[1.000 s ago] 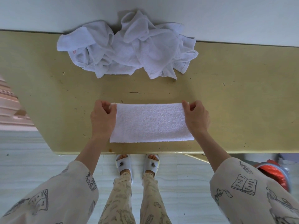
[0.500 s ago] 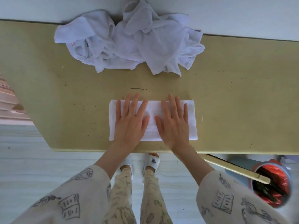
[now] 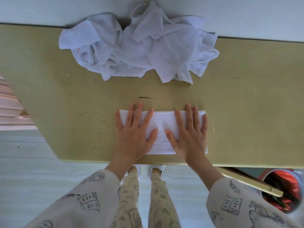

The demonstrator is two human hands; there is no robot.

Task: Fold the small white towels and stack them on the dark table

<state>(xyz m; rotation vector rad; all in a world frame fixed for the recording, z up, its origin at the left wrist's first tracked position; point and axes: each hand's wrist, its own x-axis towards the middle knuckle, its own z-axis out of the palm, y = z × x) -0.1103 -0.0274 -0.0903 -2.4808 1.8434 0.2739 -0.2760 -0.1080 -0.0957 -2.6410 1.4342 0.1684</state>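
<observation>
While folded towel (image 3: 162,129) lies flat, left hand (image 3: 134,134), right hand (image 3: 189,134) press it, grip wide.

Left hand (image 3: 134,135) and right hand (image 3: 189,137) flat, fingers seemingly spread.

light: soft, even daylight | shadows: faint | focus: slightly soft | edges: wide-angle bowing

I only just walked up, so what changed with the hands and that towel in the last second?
Both hands let go of the folded towel's ends and laid flat on it. The left hand and right hand then slid outward, smoothing. The towel and the crumpled pile stayed put.
</observation>
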